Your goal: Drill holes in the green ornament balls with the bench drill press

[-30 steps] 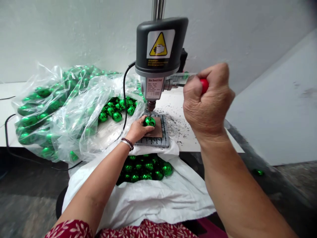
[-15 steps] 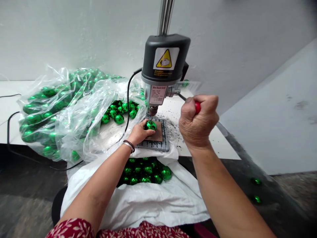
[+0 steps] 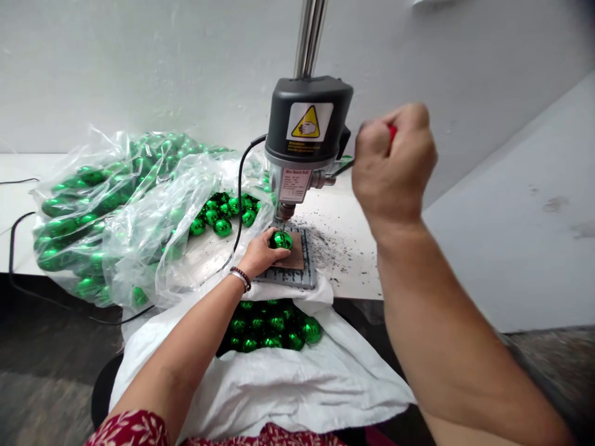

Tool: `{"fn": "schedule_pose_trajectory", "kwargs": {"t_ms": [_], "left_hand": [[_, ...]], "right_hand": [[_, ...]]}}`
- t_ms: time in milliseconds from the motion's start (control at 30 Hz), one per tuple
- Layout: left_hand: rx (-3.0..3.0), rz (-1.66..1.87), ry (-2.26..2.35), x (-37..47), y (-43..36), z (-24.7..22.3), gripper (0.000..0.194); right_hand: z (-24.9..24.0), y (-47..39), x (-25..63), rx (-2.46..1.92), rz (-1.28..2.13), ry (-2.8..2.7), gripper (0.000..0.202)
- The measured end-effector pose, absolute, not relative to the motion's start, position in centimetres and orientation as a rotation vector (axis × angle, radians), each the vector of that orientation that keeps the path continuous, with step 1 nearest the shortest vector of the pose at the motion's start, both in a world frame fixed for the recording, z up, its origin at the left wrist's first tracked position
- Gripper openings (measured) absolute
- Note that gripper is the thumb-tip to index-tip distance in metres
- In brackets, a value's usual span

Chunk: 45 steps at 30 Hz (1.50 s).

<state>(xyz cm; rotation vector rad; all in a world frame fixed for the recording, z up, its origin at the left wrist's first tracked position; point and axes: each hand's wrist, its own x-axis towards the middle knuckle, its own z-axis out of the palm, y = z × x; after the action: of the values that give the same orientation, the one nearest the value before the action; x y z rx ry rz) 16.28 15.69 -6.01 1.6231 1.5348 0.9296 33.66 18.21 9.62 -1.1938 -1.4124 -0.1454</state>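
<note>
My left hand (image 3: 261, 253) grips a shiny green ball (image 3: 282, 240) between thumb and fingers. The ball rests on a brown board (image 3: 295, 253) over the grey slotted base (image 3: 302, 282) of a bench drill (image 3: 307, 121). Right above the ball is the drill's chuck (image 3: 286, 210) with a thin bit; whether the tip touches the ball I cannot tell. On the right, my right hand (image 3: 395, 164) is closed in a fist round the red-knobbed drill lever (image 3: 392, 133), raised to about the height of the drill head.
Clear plastic bags (image 3: 139, 217) full of green balls cover the table's left side. Loose green balls (image 3: 222, 227) lie near the bag mouth. More balls (image 3: 276, 322) sit in a white cloth (image 3: 288, 384) on my lap. Dark shavings (image 3: 330, 248) litter the white table. A black cable (image 3: 240, 192) hangs beside the drill.
My right hand has moved up and outward with the lever. My left hand still holds the green ball on the board under the chuck.
</note>
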Motion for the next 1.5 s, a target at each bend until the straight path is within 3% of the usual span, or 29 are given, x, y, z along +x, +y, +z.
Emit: {"fn": "schedule_pose_trajectory", "kwargs": {"t_ms": [167,333,500,600,700,833,933,1067,1233,1500], "left_hand": [[1.650,0.840,1.359,14.7,13.0,-4.2,0.051],[1.702,0.502,1.192,10.8,10.7,-2.2,0.071],[1.597,0.892,1.900,6.9,14.3,-2.6,0.036],[1.466,0.826,2.297,5.4,17.5,-4.0,0.041],[1.428,0.693,2.337,5.2,19.5,-5.5,0.051],[1.471,0.716,2.286,6.1,20.0,-6.9,0.057],[1.411,0.996,2.147,6.3,19.3,-6.5,0.050],[1.043,1.401,1.497,5.8,16.8,-4.2,0.046],[0.823,1.232,1.028,7.0,14.0,-1.9,0.048],[0.814,1.045,0.999,12.0,14.5,-3.4,0.060]], "right_hand": [[13.5,19.4,33.3,-1.383,0.051,-1.404,0.016],[13.1,19.0,33.0,-1.352,0.026,-1.376,0.018],[13.4,18.9,32.7,-1.352,0.014,-1.340,0.021],[13.7,18.6,32.4,-1.371,0.040,-1.315,0.026],[13.8,18.3,32.2,-1.382,0.052,-1.314,0.029],[13.6,18.2,32.3,-1.359,0.040,-1.336,0.030],[13.5,18.3,32.3,-1.349,0.051,-1.338,0.031],[13.5,18.6,32.3,-1.335,0.054,-1.323,0.032],[13.3,19.0,32.5,-1.244,0.031,-1.321,0.033],[13.6,18.4,32.5,-1.328,0.094,-1.327,0.034]]}}
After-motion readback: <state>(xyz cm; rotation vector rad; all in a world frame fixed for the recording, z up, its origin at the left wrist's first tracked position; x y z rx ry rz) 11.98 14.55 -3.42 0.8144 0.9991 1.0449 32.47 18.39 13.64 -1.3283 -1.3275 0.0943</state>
